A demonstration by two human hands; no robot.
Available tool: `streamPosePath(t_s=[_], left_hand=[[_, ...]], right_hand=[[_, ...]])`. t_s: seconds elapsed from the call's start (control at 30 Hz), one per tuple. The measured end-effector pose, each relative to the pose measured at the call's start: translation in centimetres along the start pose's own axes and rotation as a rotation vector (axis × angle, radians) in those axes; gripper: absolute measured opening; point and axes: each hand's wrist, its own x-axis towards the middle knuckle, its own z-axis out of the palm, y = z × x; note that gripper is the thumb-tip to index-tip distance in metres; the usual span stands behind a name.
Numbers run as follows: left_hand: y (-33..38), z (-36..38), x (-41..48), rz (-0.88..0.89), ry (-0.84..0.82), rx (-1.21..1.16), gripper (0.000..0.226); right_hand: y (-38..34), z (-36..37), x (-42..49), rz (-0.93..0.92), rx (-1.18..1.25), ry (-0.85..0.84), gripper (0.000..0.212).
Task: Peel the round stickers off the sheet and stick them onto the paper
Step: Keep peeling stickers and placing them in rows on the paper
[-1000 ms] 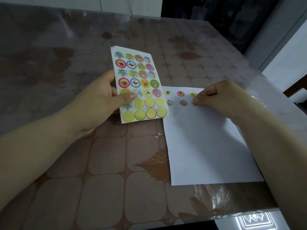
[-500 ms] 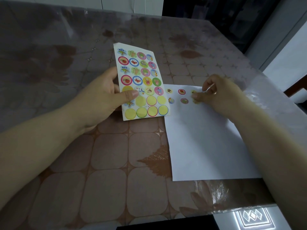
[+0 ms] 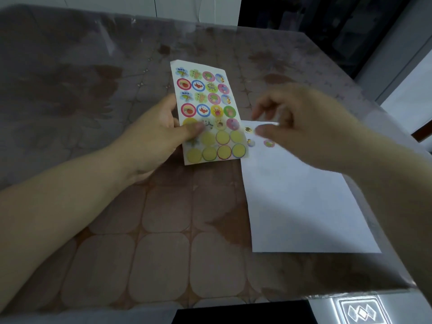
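Fingers [image 3: 263, 106] near right edge of sheet [image 3: 205, 90]

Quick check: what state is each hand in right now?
Left hand: grips the colourful round-sticker sheet, thumb on its front.
Right hand: open, blurred, over the white paper, nothing visibly held.

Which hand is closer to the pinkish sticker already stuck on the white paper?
Right. The right hand hovers over the top of the paper, its thumb tip just up-left of the pinkish sticker. The left hand is farther left, gripping the sticker sheet, which lies between.
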Motion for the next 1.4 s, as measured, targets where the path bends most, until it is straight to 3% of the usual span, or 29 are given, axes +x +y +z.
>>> streamPosePath(t_s=[0.1, 0.27, 0.57, 0.7, 0.87, 1.07, 1.4], left_hand=[[0.4, 0.3, -0.2, -0.006, 0.002, -0.056, 0.052], [0.6, 0.3, -0.2, -0.043, 0.018, -0.100, 0.035], [0.7, -0.1, 0.0, -0.135, -0.061, -0.242, 0.033], [0.6, 0.0, 0.1, -0.129, -0.052, -0.191, 0.035], [0.7, -0.3, 0.2, -0.111, -0.021, -0.041, 0.060], [0.5, -0.2, 0.3, -0.098, -0.014, -0.048, 0.037], [0.3, -0.1, -0.1, -0.050, -0.149, -0.174, 0.040]], right_hand=[[-2.3, 1.8, 1.2, -0.150, 0.003, -0.020, 0.012], [-2.0, 7.0, 2.1, -0.102, 0.099, 0.302, 0.024], [-0.7, 7.7, 2.4, -0.128, 0.133, 0.447, 0.026], [-0.4, 7.9, 2.5, -0.148, 0.117, 0.459, 0.022], [-0.4, 8.0, 2.5, -0.180, 0.089, 0.496, 0.021], [-0.5, 7.9, 2.4, -0.229, 0.087, 0.471, 0.017], [-0.7, 7.8, 1.9, -0.206, 0.134, 0.403, 0.009]])
